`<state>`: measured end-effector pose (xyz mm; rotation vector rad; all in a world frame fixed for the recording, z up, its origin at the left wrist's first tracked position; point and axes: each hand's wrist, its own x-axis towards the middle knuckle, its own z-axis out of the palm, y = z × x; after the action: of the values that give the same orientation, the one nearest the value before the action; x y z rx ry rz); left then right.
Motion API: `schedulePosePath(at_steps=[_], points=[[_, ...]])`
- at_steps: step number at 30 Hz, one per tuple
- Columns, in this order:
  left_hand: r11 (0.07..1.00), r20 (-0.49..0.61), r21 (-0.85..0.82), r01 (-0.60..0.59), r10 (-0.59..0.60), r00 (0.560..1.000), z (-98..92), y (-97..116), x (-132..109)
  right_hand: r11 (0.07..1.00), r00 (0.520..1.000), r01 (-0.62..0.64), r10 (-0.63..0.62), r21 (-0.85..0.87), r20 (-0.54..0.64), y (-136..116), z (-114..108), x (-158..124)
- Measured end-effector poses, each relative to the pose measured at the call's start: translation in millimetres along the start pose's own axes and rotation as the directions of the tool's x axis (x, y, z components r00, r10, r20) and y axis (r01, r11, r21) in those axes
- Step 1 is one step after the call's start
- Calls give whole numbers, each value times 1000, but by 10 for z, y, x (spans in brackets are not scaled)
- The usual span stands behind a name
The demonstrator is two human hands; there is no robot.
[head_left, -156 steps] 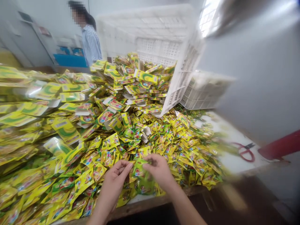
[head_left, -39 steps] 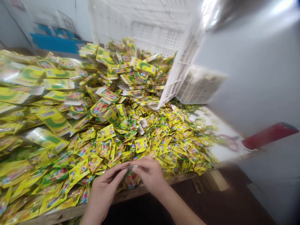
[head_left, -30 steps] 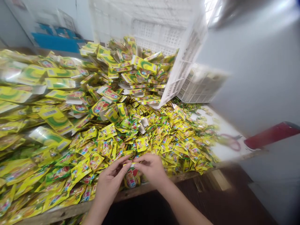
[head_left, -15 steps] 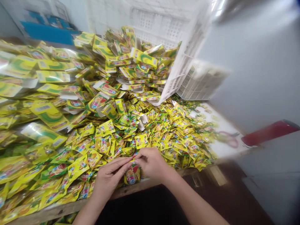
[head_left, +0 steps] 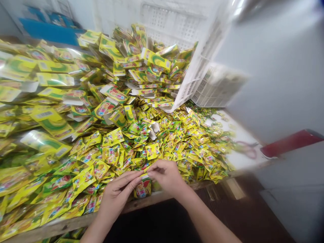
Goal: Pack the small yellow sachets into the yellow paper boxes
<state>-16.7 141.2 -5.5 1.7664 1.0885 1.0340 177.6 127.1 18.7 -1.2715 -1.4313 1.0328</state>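
Note:
At the near edge of the table, a small yellow-green carton (head_left: 142, 189) with a red fruit picture stands between my hands. The thumb and fingers of my left hand (head_left: 118, 189) are closed on its upper left edge. From the right, my right hand (head_left: 167, 176) pinches the top, where a strip of white and yellow flap shows between the two hands. What is inside the carton is hidden. Right behind the hands lies a heap of small yellow and green sachets (head_left: 182, 145).
Many empty-looking yellow cartons (head_left: 50, 121) are piled at the left and spill from a tipped white plastic crate (head_left: 187, 84). Behind it stands another pale crate (head_left: 215, 87). Red-handled scissors (head_left: 246, 148) and a dark red object (head_left: 291, 143) lie at the right. A blue object (head_left: 48, 30) is at the back.
Both hands stay at the carton's top with little movement. More of the white flap shows between the fingers, and the right hand has shifted slightly right.

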Motion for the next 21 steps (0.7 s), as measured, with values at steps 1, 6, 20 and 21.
schedulePosePath(at_steps=[1,6,20,21], points=[[1000,12,-3,17,-17,1000,-11,10,1,1000,1000,-1,1,12,5,-17,-6,12],[992,57,-46,120,-117,991,-33,41,-5,994,996,91,-92,-65,-7,-76,-24,13],[957,57,120,-265,260,964,97,-114,-146,925,942,328,-334,-193,-1,115,-113,-223],[955,37,137,-262,259,965,105,-97,-154,930,946,304,-320,-205,-52,125,-178,-232]])
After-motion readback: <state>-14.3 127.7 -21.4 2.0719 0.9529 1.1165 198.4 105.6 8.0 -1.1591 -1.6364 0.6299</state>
